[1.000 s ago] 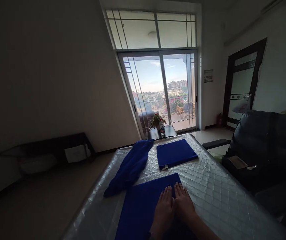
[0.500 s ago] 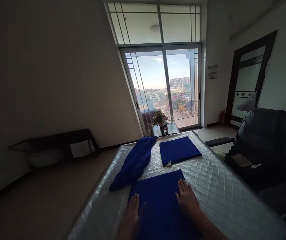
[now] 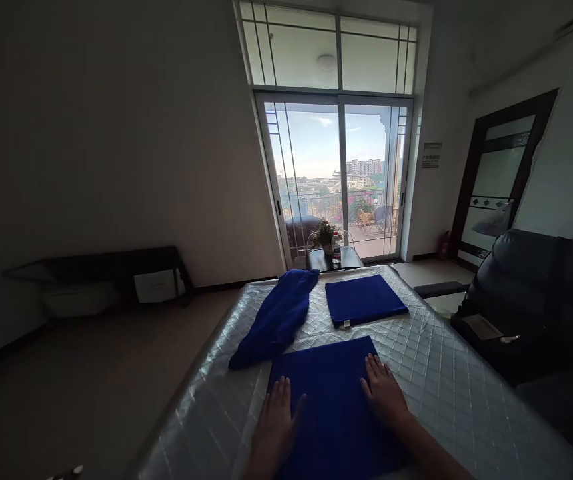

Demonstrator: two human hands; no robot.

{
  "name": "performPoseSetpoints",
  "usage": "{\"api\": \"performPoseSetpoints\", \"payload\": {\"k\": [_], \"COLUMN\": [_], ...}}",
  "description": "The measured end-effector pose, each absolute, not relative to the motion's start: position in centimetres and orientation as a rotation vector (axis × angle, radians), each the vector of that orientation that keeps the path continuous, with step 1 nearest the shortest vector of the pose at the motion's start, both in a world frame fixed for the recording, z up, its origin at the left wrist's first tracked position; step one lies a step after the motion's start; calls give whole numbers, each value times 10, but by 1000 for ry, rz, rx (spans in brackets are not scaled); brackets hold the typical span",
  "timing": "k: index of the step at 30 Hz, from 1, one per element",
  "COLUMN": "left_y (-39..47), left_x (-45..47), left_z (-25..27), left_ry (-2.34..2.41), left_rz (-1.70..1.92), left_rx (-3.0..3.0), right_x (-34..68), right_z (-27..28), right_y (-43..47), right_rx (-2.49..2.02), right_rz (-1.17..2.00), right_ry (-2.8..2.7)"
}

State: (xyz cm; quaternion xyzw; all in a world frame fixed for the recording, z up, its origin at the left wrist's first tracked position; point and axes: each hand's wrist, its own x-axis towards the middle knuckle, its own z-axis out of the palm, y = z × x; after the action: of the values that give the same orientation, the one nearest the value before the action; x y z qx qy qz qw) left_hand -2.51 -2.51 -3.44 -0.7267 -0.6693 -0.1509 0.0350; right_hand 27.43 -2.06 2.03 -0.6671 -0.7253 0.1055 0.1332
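A flat blue folded cloth [image 3: 331, 393] lies right in front of me on a silver quilted surface [image 3: 446, 380]. My left hand [image 3: 275, 420] rests on its left edge with the fingers stretched out and the thumb apart. On the cloth's right edge lies my right hand [image 3: 384, 393], palm down, fingers extended. Neither hand grips anything. Just beyond sits a second folded blue cloth [image 3: 366, 300], a small white tag at its near edge. A loose, crumpled blue cloth [image 3: 279, 317] lies to its left, close to the far left corner of the cloth under my hands.
A small dark table [image 3: 349, 259] with a potted plant [image 3: 324, 235] and a bottle [image 3: 336, 250] stands past the far edge. To the right is a black leather chair [image 3: 526, 287]. A dark low rack [image 3: 111, 267] stands along the left wall.
The view has shifted slightly, so the scene sits a little further right. Both hands remain flat on the folded cloth, at nearly the same places along its edges.
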Motion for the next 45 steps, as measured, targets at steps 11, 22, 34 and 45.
{"api": "performPoseSetpoints", "payload": {"k": [11,22,34,45], "left_y": [-36,-36,-63,-75], "left_x": [-16,-16,87,68], "left_z": [-4,-12,-22,-61], "left_ry": [-2228,-2102,-1513,-1479], "left_rz": [-412,-401,-603,-456], "left_rx": [-2298,-2256,-2552,-2557], "right_x": [274,293,299,300], "right_z": [34,-24,-55,-85], "right_y": [-59,-109,-103,-98], "right_rx": [-1953,-1850,-1738,-1683], "right_rz": [295,307,154,40], "right_ry": [-2164,-2056,-2044,-1991]}}
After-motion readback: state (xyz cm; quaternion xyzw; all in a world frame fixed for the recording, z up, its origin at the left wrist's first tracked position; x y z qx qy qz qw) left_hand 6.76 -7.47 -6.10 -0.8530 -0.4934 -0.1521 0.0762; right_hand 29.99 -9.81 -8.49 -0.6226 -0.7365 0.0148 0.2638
